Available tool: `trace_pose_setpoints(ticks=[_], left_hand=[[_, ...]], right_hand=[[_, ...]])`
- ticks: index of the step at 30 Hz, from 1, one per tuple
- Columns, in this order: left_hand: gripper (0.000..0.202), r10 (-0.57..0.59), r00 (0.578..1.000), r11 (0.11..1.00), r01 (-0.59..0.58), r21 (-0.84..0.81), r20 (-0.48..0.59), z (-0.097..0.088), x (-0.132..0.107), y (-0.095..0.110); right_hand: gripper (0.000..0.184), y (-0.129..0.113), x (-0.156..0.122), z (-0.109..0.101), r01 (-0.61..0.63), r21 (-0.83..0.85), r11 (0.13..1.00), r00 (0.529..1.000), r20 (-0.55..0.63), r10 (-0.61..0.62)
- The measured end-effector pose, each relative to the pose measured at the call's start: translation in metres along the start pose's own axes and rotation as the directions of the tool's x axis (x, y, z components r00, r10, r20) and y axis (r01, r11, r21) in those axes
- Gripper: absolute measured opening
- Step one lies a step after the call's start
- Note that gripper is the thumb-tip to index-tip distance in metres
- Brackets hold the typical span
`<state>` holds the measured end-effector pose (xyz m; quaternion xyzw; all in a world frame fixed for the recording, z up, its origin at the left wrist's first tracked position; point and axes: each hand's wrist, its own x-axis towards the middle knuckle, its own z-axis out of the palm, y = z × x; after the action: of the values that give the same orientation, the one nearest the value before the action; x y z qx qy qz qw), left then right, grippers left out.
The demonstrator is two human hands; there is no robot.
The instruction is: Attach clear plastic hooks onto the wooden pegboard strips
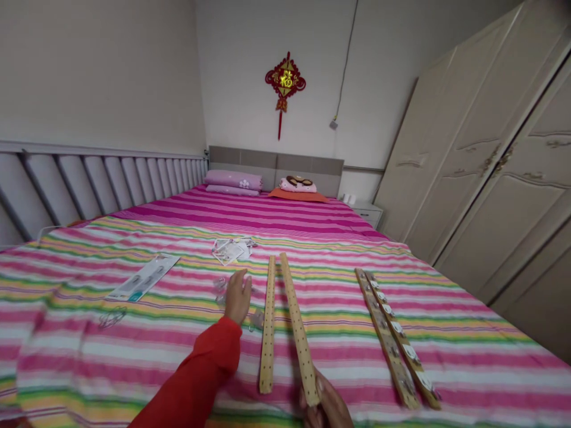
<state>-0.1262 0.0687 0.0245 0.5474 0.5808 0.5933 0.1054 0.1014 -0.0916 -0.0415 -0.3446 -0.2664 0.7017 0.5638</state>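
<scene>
My left hand [238,295], in a red sleeve, reaches out over the striped bedspread [134,333] with fingers together and extended, near small clear plastic pieces [220,286]. My right hand [328,407] at the bottom edge grips the near end of a perforated wooden strip [297,331]. A second perforated wooden strip [268,324] lies beside it on the bed. Further right lie two wooden strips fitted with white clips [395,336].
A flat package [143,277] and torn clear wrapping [232,249] lie on the bed. Pillows [232,180] sit at the headboard. A cream wardrobe [491,166] stands on the right, a padded wall panel [89,184] on the left.
</scene>
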Motion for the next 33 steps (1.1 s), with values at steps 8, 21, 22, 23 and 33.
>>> trace_pose_setpoints(ticks=[8, 21, 22, 23, 33], left_hand=[[0.030, 0.221, 0.941, 0.971, -0.236, 0.028, 0.255, -0.004, -0.106, -0.007], [0.035, 0.427, 0.830, 0.828, -0.518, 0.214, 0.359, 0.001, -0.114, -0.037], [0.035, 0.422, 0.837, 0.837, -0.507, 0.205, 0.348, 0.001, -0.114, -0.038], [0.035, 0.418, 0.846, 0.846, -0.495, 0.197, 0.330, 0.001, -0.114, -0.039], [0.044, 0.456, 0.869, 0.865, -0.484, 0.133, 0.194, -0.002, -0.110, -0.037]], right_hand=[[0.034, -0.001, 0.028, 0.036, 0.002, 0.144, 0.990, 0.999, 0.034, -0.007], [0.052, 0.016, 0.041, 0.027, 0.188, -0.402, 0.896, 0.979, 0.007, -0.202], [0.050, 0.013, 0.036, 0.021, 0.188, -0.400, 0.897, 0.975, -0.033, -0.220], [0.049, 0.010, 0.029, 0.013, 0.189, -0.385, 0.903, 0.967, -0.085, -0.239], [0.041, -0.057, -0.031, -0.106, 0.326, 0.130, 0.936, 0.713, -0.684, -0.153]])
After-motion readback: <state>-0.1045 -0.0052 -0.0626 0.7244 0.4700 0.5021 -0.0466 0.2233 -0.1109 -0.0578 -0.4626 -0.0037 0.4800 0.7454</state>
